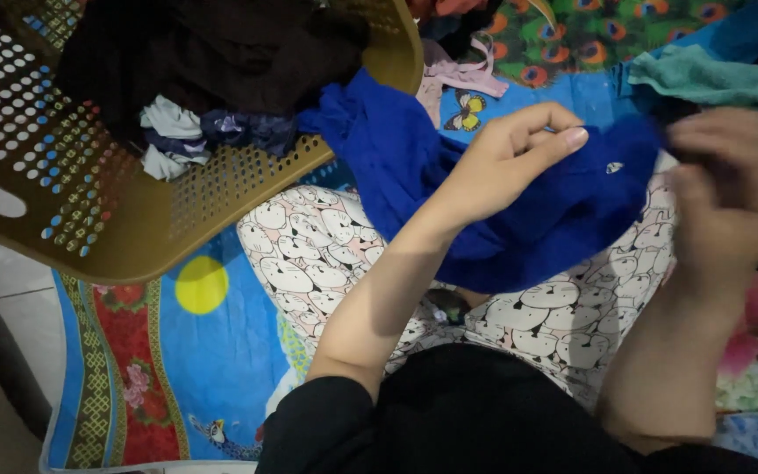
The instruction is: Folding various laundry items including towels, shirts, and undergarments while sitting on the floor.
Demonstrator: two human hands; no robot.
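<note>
Her left hand (506,158) is lifted over her lap with the fingers curled and the thumb meeting the fingertips, pinching an edge of the royal blue garment (528,219); the right hand (730,197) is blurred with motion at the cloth's far end, and I cannot tell whether it is closed on the fabric or only brushing it. The blue garment sags between the two hands across her knees, and one end trails back up over the rim of the tilted tan laundry basket (107,219), touching the dark clothes (221,61) heaped inside. To handle it well from here, I'd judge she needs a firm grip at both ends, with the trailing part lifted free of the basket rim so it doesn't drag the heap out, then the cloth drawn taut so it hangs flat before anything else is done with it. Beneath it are her patterned trousers (309,254), white with dark outlined shapes, and under those a bright floor mat (160,369) in blue and red. A teal cloth (721,79) lies just beyond the right hand, and a pale pink strap (467,75) sits near the basket's corner.
</note>
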